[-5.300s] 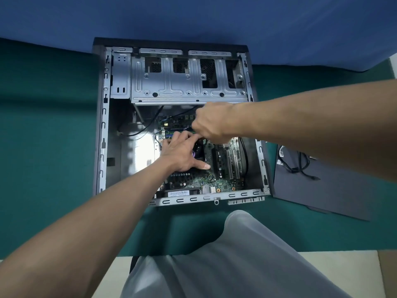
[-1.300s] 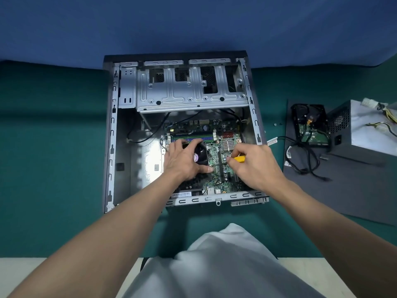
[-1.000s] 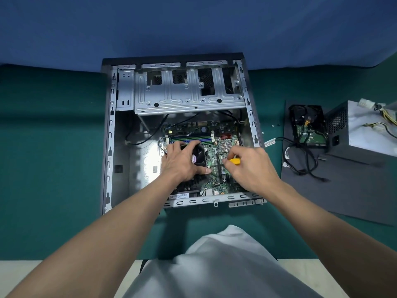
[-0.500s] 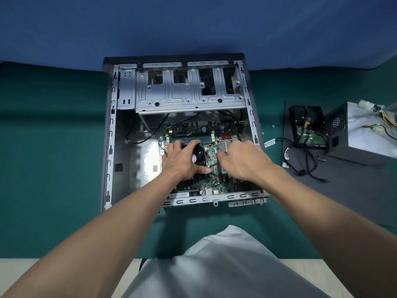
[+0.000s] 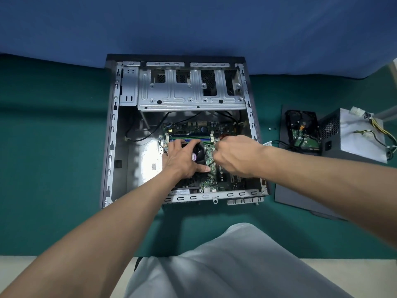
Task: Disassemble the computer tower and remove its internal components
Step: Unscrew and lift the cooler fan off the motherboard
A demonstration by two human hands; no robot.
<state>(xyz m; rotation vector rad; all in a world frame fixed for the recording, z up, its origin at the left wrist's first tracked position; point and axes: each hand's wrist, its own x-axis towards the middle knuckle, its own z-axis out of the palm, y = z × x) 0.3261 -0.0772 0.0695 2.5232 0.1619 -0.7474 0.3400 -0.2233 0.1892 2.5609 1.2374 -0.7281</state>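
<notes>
The open computer tower (image 5: 111, 147) lies on its side on the green mat, its green motherboard (image 5: 193, 125) still inside. My left hand (image 5: 180, 162) rests flat on the black CPU fan (image 5: 198, 154), fingers spread over its top and thumb along its near edge. My right hand (image 5: 236, 155) is closed just right of the fan, above the board's middle. A thin dark screwdriver shaft (image 5: 211, 164) pokes out of that fist toward the fan's near right corner. The handle is hidden in the fist.
A metal drive cage (image 5: 189, 93) spans the far end of the case. To the right, a hard drive (image 5: 303, 132) and a grey power supply (image 5: 356, 136) with loose cables sit on the removed dark side panel (image 5: 296, 198). Small screws (image 5: 271, 129) lie on the mat.
My right hand came down from the board's far end with a yellow-handled screwdriver, then turned over toward the fan, hiding the handle. My left hand stayed on the fan.
</notes>
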